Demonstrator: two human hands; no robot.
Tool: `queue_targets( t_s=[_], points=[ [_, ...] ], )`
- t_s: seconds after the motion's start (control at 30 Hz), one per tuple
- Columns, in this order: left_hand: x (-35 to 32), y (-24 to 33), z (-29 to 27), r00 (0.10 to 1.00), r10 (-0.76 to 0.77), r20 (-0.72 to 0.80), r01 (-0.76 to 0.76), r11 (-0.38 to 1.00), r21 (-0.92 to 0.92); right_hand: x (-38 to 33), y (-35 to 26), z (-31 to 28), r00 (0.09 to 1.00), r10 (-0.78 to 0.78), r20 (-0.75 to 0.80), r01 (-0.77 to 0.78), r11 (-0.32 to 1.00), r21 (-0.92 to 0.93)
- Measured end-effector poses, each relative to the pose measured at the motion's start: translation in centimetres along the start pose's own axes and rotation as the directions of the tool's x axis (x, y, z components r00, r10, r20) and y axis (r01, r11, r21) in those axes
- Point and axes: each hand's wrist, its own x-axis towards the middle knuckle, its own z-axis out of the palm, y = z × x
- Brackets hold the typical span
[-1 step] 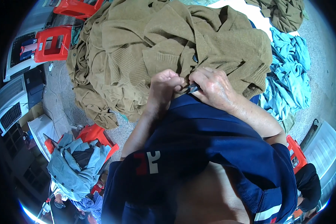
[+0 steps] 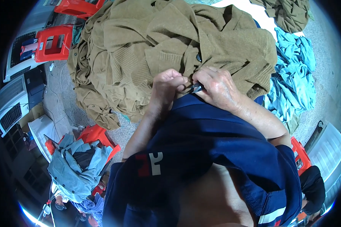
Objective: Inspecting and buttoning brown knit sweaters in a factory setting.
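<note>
Snipping olive garment (image 2: 170, 49): left hand (image 2: 166, 89) pinching, right hand (image 2: 218, 89) gripping clippers (image 2: 196, 88).

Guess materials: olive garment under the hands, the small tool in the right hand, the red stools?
Olive garment: looks like knit fabric, matte; ribbed bands show. Small tool in the right hand: seems metal, with a grey glint, mostly hidden. Red stools: likely moulded plastic, smooth and slightly glossy.

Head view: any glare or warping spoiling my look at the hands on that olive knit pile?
Head view: even daylight on the left hand and right hand, both sharp against the olive knit pile; fisheye bends the rim dark; bluish flare at the bottom edge only.
</note>
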Motion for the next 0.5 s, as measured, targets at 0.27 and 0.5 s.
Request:
queue_targets(
  t_s=[0.27,0.5],
  points=[
    [0.2,0.8,0.9,0.999,-0.046,0.011,0.044,0.995,0.085,-0.2,0.5,0.5,1.000,0.013,0.006,-0.013,1.000,-0.013],
    [0.4,0.5,0.8,0.998,-0.060,0.009,0.060,0.996,-0.067,-0.2,0.5,0.3,1.000,0.026,0.014,-0.026,1.000,-0.013]
  ],
)
